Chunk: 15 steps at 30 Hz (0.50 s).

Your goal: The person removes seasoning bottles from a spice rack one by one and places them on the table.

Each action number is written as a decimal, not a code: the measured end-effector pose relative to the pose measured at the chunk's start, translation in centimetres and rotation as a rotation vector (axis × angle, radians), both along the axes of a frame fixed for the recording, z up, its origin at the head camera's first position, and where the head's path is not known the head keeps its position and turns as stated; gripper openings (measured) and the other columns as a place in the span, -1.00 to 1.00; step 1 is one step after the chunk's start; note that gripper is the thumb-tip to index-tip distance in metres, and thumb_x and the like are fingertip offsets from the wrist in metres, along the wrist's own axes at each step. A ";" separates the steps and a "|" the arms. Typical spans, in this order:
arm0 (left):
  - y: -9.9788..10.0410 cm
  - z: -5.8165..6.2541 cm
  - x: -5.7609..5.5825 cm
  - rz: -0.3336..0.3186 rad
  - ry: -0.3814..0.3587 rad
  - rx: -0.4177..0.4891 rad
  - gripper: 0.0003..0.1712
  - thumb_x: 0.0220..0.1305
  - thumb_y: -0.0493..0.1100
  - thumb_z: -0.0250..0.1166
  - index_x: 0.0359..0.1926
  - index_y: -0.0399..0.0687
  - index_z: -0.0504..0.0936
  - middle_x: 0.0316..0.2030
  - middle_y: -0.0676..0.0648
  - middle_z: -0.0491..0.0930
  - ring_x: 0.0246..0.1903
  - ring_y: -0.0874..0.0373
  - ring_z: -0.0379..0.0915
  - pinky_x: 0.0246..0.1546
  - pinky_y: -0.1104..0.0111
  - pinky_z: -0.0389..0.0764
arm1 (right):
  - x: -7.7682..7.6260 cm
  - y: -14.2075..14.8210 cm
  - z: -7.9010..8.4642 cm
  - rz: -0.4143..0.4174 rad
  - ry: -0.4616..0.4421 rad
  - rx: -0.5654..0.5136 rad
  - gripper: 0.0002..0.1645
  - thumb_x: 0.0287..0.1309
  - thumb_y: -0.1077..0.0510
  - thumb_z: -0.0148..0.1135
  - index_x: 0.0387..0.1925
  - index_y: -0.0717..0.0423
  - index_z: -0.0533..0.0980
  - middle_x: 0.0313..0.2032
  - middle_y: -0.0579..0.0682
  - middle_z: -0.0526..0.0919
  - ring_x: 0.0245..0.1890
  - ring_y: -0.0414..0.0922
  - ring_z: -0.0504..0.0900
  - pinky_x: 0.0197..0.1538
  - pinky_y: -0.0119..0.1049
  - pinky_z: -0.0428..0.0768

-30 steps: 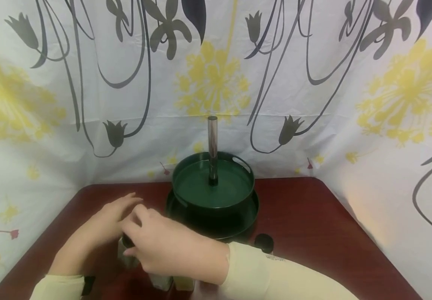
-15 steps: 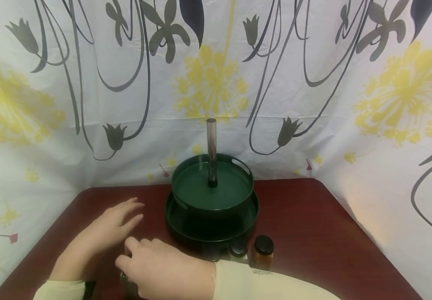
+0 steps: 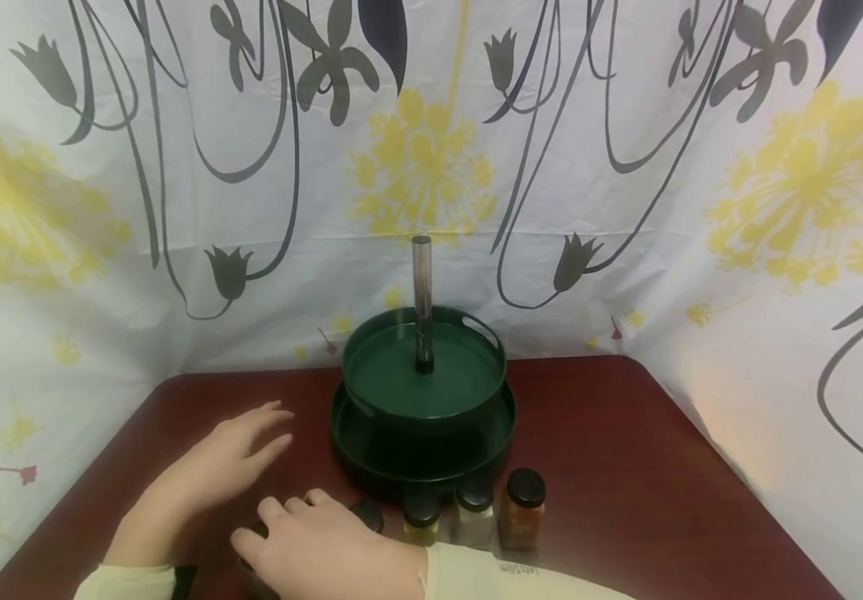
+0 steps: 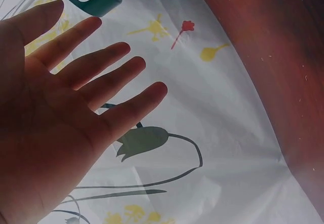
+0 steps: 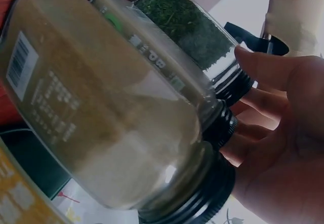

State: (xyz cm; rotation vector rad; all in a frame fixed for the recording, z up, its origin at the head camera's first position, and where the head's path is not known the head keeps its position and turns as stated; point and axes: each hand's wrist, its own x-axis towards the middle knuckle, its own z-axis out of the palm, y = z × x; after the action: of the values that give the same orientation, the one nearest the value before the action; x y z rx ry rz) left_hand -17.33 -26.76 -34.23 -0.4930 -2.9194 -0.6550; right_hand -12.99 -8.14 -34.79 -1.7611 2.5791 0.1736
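Note:
My right hand [image 3: 326, 550] is at the front of the table, curled downward. In the right wrist view its thumb and fingers hold the black lid of a square clear jar of dried green herbs [image 5: 185, 26]. Beside that jar are a slimmer jar [image 5: 157, 57] and a large jar of tan powder [image 5: 101, 97], both black-lidded. The herb jar is mostly hidden by the hand in the head view. My left hand [image 3: 214, 467] hovers over the table's left side, fingers spread and holding nothing; its palm [image 4: 66, 112] shows in the left wrist view.
A two-tier dark green round tray [image 3: 424, 400] with a metal post [image 3: 422, 300] stands at the back middle. In front are an orange-brown jar [image 3: 525, 521], a pale jar [image 3: 475, 525], a yellowish jar [image 3: 421, 529] and another black lid [image 3: 367, 515]. Patterned curtain [image 3: 431, 167] surrounds the table.
My right hand has moved down toward the near edge with the herb jar, away from the left hand. The left hand has shifted slightly down. More jars show beyond my right forearm.

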 end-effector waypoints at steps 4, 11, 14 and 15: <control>0.0 -0.1 0.0 -0.001 -0.028 -0.001 -0.37 0.42 0.23 0.03 0.24 -0.13 0.48 0.31 -0.33 0.29 0.28 -0.26 0.17 0.15 -0.22 0.27 | -0.1 -0.4 -0.2 -0.037 0.003 0.015 -0.38 0.21 -0.33 0.13 0.28 -0.41 0.28 0.01 -0.31 0.41 -0.07 -0.33 0.45 -0.06 -0.37 0.47; 0.0 -0.1 0.3 0.002 -0.040 -0.001 -0.40 0.42 0.20 0.04 0.25 -0.12 0.48 0.31 -0.34 0.28 0.27 -0.26 0.17 0.14 -0.23 0.28 | -0.4 -0.2 -0.2 -0.047 -0.003 0.003 -0.27 0.17 -0.39 0.11 0.33 -0.37 0.22 0.12 -0.31 0.33 0.04 -0.33 0.39 0.04 -0.36 0.45; 0.2 0.2 0.6 -0.013 -0.034 0.007 -0.43 0.43 0.16 0.05 0.25 -0.11 0.48 0.30 -0.35 0.28 0.26 -0.28 0.18 0.13 -0.24 0.29 | -0.5 1.1 0.6 -0.038 0.003 -0.100 -0.35 0.28 -0.28 0.07 0.34 -0.30 0.23 0.17 -0.29 0.31 0.09 -0.32 0.37 0.12 -0.36 0.43; 0.2 0.3 0.7 -0.019 -0.018 0.007 -0.45 0.43 0.13 0.06 0.24 -0.11 0.48 0.30 -0.34 0.29 0.26 -0.27 0.18 0.13 -0.23 0.29 | -0.6 1.6 1.0 -0.041 0.020 -0.147 -0.37 0.30 -0.26 0.06 0.34 -0.28 0.23 0.18 -0.28 0.31 0.10 -0.31 0.36 0.15 -0.35 0.42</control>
State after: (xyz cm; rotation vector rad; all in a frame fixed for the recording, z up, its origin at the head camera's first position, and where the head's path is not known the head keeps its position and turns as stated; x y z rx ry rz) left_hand -16.63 -26.53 -33.94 -0.5172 -2.9315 -0.6754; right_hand -13.58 -6.50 -33.75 -1.7580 2.7041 0.0005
